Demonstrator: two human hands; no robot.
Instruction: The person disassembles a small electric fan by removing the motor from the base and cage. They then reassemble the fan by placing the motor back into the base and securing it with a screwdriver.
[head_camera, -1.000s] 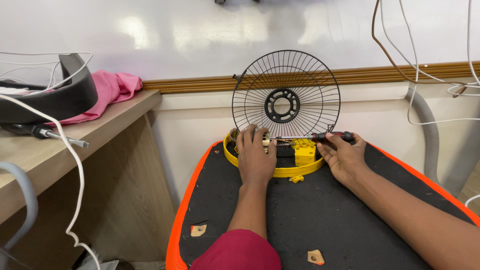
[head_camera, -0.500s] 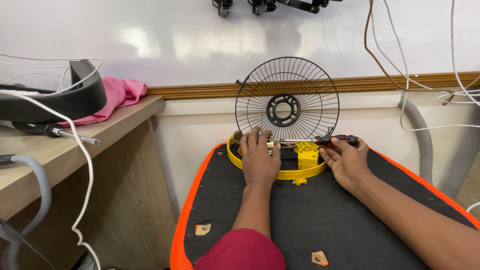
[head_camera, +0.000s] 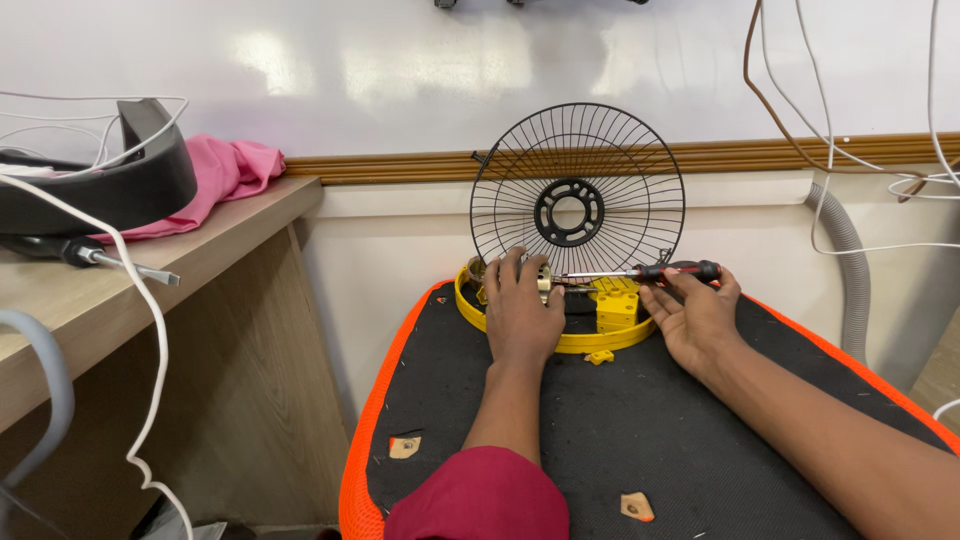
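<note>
A yellow round fan base (head_camera: 600, 341) lies on a black mat with an orange rim (head_camera: 620, 440). My left hand (head_camera: 522, 312) presses down on a small metal part at the base's left side. My right hand (head_camera: 690, 315) holds a black and red screwdriver (head_camera: 672, 271) level, its shaft pointing left to the metal part by my left fingers. A black wire fan grille (head_camera: 578, 196) leans upright against the wall just behind the base. A yellow block (head_camera: 617, 303) sits inside the ring.
To the left is a wooden desk (head_camera: 210, 250) with a pink cloth (head_camera: 235, 170), a black curved cover (head_camera: 120, 190), a second screwdriver (head_camera: 90, 257) and white cables (head_camera: 150, 330). A grey hose (head_camera: 850, 270) and hanging wires (head_camera: 800, 130) are at the right. Small tan scraps (head_camera: 404, 446) lie on the mat.
The view has shifted slightly. Both hands stay at the yellow base, the screwdriver still pointing at the part under my left fingers.
</note>
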